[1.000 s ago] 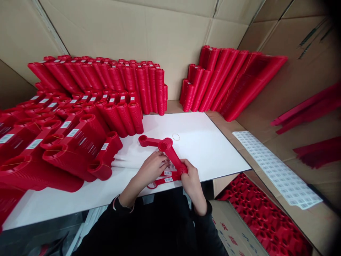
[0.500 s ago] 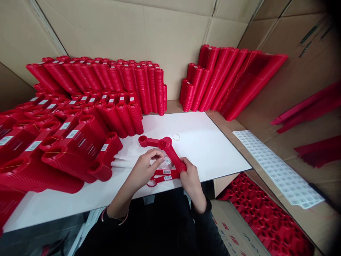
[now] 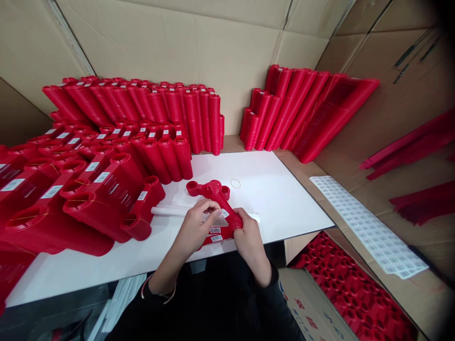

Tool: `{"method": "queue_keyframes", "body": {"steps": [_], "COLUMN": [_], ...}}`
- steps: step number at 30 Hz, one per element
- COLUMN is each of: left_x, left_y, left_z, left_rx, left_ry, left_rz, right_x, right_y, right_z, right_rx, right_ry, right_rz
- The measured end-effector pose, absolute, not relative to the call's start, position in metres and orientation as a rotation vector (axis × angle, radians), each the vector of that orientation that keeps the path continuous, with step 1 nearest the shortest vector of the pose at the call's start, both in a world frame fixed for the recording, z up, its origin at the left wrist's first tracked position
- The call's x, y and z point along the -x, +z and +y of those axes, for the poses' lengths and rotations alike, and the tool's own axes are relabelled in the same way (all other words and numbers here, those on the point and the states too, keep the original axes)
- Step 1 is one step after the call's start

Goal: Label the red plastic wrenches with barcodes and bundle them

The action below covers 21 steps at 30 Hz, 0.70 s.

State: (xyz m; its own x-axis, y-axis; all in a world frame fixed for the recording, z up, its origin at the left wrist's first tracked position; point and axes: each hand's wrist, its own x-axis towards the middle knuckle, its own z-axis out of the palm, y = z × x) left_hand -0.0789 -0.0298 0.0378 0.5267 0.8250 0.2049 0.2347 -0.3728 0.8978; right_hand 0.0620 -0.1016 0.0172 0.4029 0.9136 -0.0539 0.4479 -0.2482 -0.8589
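Note:
My right hand [image 3: 247, 233] is closed round the near end of a few red plastic pieces [image 3: 222, 201], fanned out above the white board. Between the thumb and fingers of my left hand [image 3: 199, 222] is a clear strip [image 3: 220, 220], pinched beside a small white barcode label [image 3: 225, 213] on the upper red piece. Two more barcode labels [image 3: 215, 234] show on the red pieces below. A rolled white strip [image 3: 168, 211] lies behind my left hand, and its other end shows past my right hand.
Bundled red stacks [image 3: 117, 189] crowd the left of the white board [image 3: 291, 194]; more red stacks [image 3: 280, 109] lean at the back right. A rubber band [image 3: 235, 183] lies mid-board. A label sheet [image 3: 366, 227] and a box of red pieces [image 3: 355, 284] are at right.
The red pieces have swung closer together, and another red end now shows behind the upper one. My right hand has shifted slightly left. My left hand stays beside the label with the clear strip.

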Motion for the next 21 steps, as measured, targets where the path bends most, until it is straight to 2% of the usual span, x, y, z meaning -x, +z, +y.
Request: {"method": "queue_keyframes", "body": {"steps": [21], "left_x": [0.0798], "left_y": [0.0360], "left_z": [-0.0331], "left_rx": [-1.975], "left_ry": [0.911], "left_rz": [0.892], "right_x": [-0.0563], "right_y": [0.0225], "right_z": [-0.1057], "right_rx": [1.847], "right_ry": [0.729], "right_rz": [-1.183]}}
